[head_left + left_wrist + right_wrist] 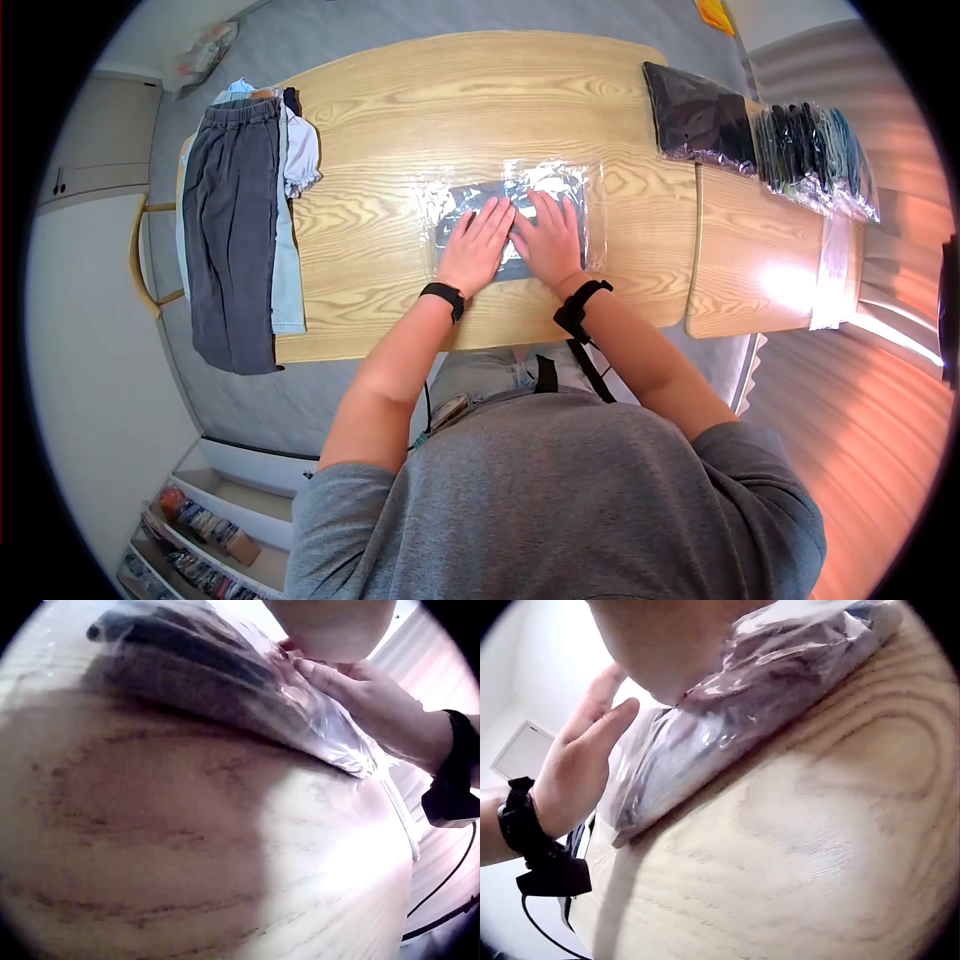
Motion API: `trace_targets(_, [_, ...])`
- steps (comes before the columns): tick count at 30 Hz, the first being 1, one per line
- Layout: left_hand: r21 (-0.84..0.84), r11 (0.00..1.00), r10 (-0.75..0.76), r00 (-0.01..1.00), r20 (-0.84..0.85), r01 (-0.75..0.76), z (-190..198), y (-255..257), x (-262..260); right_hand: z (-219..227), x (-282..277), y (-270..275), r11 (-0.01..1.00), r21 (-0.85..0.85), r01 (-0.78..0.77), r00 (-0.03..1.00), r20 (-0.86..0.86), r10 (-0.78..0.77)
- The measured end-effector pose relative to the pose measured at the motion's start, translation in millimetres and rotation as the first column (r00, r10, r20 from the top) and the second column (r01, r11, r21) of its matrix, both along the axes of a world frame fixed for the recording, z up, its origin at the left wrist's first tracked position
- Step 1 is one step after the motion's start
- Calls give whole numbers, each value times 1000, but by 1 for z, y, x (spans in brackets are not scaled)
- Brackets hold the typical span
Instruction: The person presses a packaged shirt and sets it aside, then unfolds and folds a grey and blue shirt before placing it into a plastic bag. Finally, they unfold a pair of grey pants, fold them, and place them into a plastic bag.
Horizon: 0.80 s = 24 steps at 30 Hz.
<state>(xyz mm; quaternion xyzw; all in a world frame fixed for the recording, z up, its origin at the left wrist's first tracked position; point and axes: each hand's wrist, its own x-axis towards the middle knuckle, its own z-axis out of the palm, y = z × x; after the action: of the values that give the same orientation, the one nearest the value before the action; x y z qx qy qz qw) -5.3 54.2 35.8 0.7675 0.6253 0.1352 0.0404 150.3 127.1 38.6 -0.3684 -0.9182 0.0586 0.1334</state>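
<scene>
A clear plastic bag [597, 235] with a folded dark grey garment [514, 268] inside lies flat on the wooden table, near its front edge. My left hand [478, 243] rests on the left half of the bag, fingers straight and pointing away from me. Beside it my right hand [549, 237] presses on the other half, its fingers spread. Both thumbs come close together over the middle. In the left wrist view the bag [199, 682] looks thick and layered, with the right hand [375, 705] at its far end. Shiny wrinkles cover the plastic [727, 735] in the right wrist view.
Grey trousers [235, 225] and other clothes are stacked over the table's left end. On the right lie a bagged black garment [695, 115] and a row of packed garments [815, 150]. A clear plastic strip [832, 270] hangs over the side table [745, 240].
</scene>
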Motion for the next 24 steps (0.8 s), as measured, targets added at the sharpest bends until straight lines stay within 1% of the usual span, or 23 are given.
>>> trace_targets(1, [-2, 1000, -1, 1000, 0, 1, -2, -1, 0, 0, 2, 4, 1000, -23, -21, 1000, 0, 21])
trace_targets(3, [-117, 982, 152, 988, 11, -150, -4, -2, -1, 0, 5, 11, 998, -46, -39, 999, 0, 39])
trace_targets(5, [-130, 983, 128, 992, -7, -128, -7, -1, -4, -1, 8, 16, 995, -61, -82, 996, -40, 80])
trace_targets(7, [-126, 984, 123, 992, -39, -127, -9, -1, -4, -5, 9, 15, 994, -78, -74, 997, -28, 72])
trace_targets(8, [-164, 978, 124, 991, -43, -129, -10, 0, -5, -7, 7, 16, 994, -86, -64, 998, -21, 63])
trace_targets(11, [-164, 979, 118, 992, -50, -125, -14, 1, -6, -10, 7, 16, 993, -107, -55, 998, -19, 53])
trace_targets(20, [-217, 970, 107, 994, -28, -110, -18, 3, -8, -15, 5, 20, 990, -125, -66, 998, -4, 66])
trace_targets(24, [-204, 973, 103, 994, -20, -105, -20, 3, -8, -16, 4, 21, 991, -107, -78, 997, -21, 76])
